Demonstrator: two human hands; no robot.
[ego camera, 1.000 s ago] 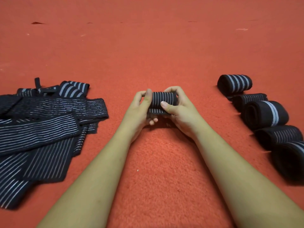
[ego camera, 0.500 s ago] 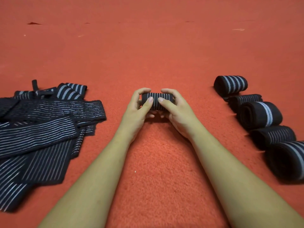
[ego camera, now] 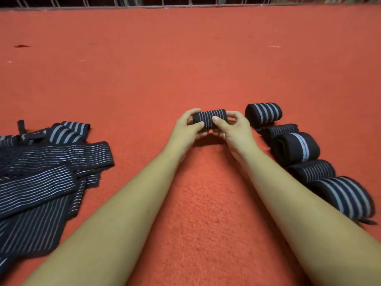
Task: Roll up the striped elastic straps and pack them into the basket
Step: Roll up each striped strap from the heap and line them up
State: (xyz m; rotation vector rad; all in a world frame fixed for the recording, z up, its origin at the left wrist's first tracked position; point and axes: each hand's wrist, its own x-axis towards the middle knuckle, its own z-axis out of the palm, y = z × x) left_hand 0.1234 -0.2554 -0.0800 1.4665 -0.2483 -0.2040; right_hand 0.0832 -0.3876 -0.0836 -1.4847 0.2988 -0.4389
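- While gripping one rolled strap [ego camera: 209, 118] near the middle of the red carpet [ego camera: 185, 69], curling fingers and thumb of the left hand [ego camera: 188, 129] round its left end.
- Pinching its right end with thumb and curled fingers of the right hand [ego camera: 235, 131].
- Lying in a row just beside the right hand: five finished rolls [ego camera: 294, 148].
- Lying flat in an overlapping pile at the far left: unrolled straps [ego camera: 47, 166].

I see through one wide-angle head camera, looking forward and down from close above the red carpet [ego camera: 206, 69], forearms [ego camera: 123, 223] at the near edge, wire grille [ego camera: 185, 2] along the far edge
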